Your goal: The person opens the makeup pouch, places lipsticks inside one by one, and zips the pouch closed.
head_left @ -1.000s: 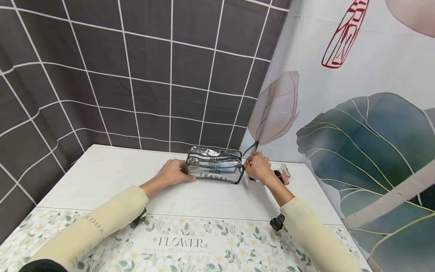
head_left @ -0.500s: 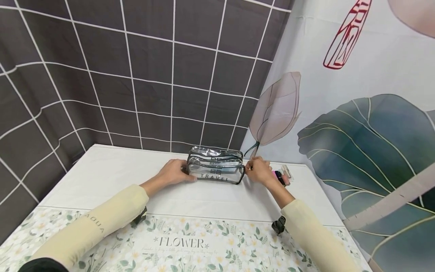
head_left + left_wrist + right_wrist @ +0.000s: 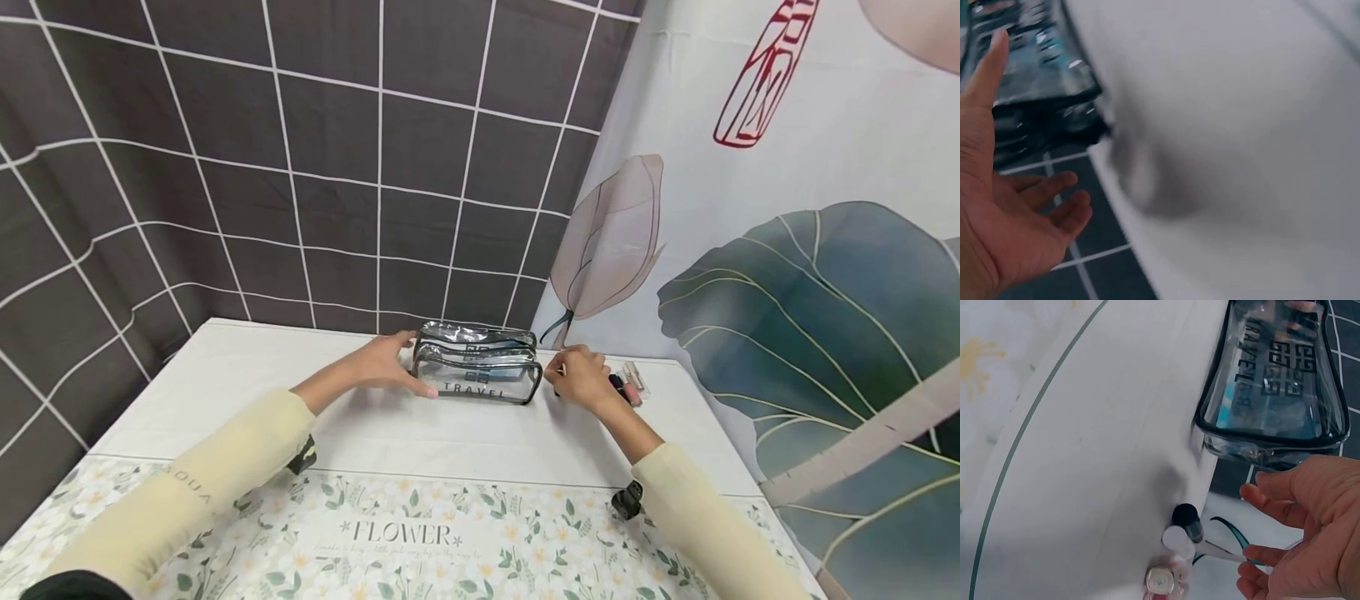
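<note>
The left hand has spread wider at the left end of the clear bag; its fingers grip nothing. The right hand, loosely bent near the other end, holds nothing visible. So the bag seems to stand unsupported on the surface.

One left hand, one right hand, two pale yellow sleeves, two black wrist devices, one clear travel bag, one table, one red printed emblem, one large printed blue-green leaf, and at least three small capped items, overlapping too closely for an exact count
</note>
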Tool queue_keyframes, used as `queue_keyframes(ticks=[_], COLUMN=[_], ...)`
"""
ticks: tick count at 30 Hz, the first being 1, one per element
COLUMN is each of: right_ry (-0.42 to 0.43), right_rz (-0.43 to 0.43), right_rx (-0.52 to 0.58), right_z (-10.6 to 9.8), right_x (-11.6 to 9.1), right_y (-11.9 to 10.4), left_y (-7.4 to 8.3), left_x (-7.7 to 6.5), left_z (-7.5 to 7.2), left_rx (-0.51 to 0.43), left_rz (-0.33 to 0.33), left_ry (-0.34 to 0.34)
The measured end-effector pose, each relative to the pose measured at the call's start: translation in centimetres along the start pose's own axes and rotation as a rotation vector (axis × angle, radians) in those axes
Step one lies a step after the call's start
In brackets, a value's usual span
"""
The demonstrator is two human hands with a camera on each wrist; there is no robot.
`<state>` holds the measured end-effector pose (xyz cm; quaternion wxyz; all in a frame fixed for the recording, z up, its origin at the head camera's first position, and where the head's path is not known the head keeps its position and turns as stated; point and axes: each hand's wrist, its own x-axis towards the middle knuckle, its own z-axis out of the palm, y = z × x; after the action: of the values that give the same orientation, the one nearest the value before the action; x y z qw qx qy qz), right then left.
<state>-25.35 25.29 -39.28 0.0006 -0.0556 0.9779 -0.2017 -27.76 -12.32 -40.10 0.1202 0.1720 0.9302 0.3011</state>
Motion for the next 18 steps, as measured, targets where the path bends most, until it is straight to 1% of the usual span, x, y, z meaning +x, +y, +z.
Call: queue_keyframes(ticks=[3, 5, 7, 9, 11, 13, 16, 18], right_ry=[0.014, 0.022, 0.028, 0.034, 0.042, 0.05, 0.062, 0.07], right_rz=[-0.005, 0.001, 0.008, 0.024, 0.034, 0.037, 0.035, 0.036], right_rx=[0.014, 0.008, -0.013, -0.028, -0.039, -0.037, -0.024, -0.021], right_z=[-0.5, -0.7, -0.9, -1.0, -1.1, -1.3, -1.6, -1.9], right_x=[-0.4, -0.5, -0.6, -0.7, -0.8, -0.8, -0.9, -1.0], right_y=[0.4, 0.7, 1.2, 1.6, 2.1, 2.5, 3.1, 3.3], left_y=[0.6, 1.0, 1.4, 1.9, 2.5, 3.1, 3.9, 4.4], left_x=[-0.2, -0.2, -0.1, 0.0, 0.3, 0.4, 0.6, 0.8], left_z=[-1.9, -2.8, -3.2, -3.2, -2.9, -2.6, -2.2, -2.1], left_rx=[0.028, 0.033, 0.019, -0.01, -0.034, -0.044, -0.016, 0.011], left_rz=[0.03, 0.061, 0.108, 0.158, 0.212, 0.252, 0.296, 0.314], left_ry=[-0.029, -0.017, 0.017, 0.057, 0.098, 0.128, 0.16, 0.175])
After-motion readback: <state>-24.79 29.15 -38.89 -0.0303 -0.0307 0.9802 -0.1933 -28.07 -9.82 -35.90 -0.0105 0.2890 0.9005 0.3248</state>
